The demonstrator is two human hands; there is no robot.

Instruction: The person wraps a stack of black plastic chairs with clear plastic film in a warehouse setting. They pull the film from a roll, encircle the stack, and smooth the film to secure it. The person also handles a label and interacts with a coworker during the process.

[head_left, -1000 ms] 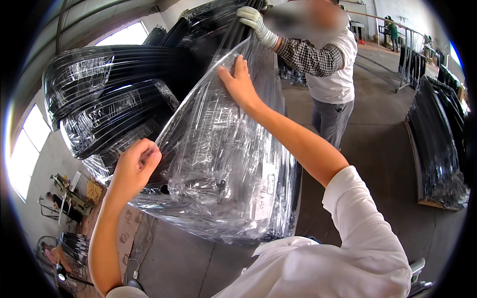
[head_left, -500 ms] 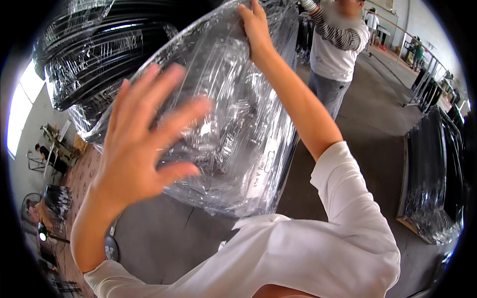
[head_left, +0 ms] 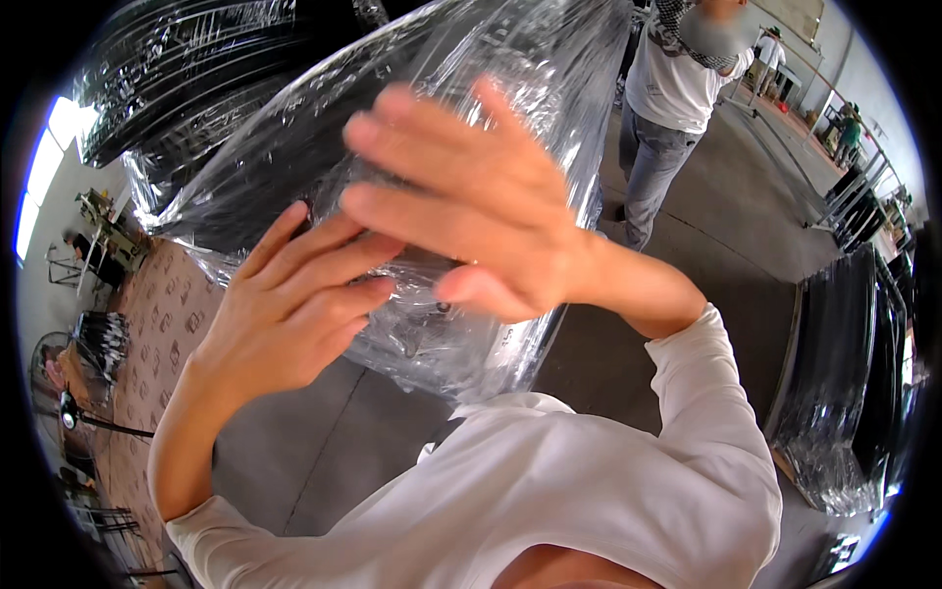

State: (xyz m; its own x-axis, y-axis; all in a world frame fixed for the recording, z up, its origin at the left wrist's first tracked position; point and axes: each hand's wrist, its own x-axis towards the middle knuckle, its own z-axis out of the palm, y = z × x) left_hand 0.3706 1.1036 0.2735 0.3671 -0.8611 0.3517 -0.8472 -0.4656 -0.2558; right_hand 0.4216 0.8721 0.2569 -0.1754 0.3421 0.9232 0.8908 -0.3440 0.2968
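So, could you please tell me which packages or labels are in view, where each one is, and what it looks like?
Clear plastic-wrapped bundle: upper centre, behind both hands, large, shiny, dark inside.
White label: bundle's lower edge, under the right hand, small and rectangular.
Wrapped black stack: right side, on the floor, tall, under clear film.
Patterned cardboard sheet: lower left, beyond the left hand, flat, brown.

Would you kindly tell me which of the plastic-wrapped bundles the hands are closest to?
The big clear-wrapped bundle directly behind the left hand and right hand. The other wrapped bundles lean far off at the right, beyond reach.
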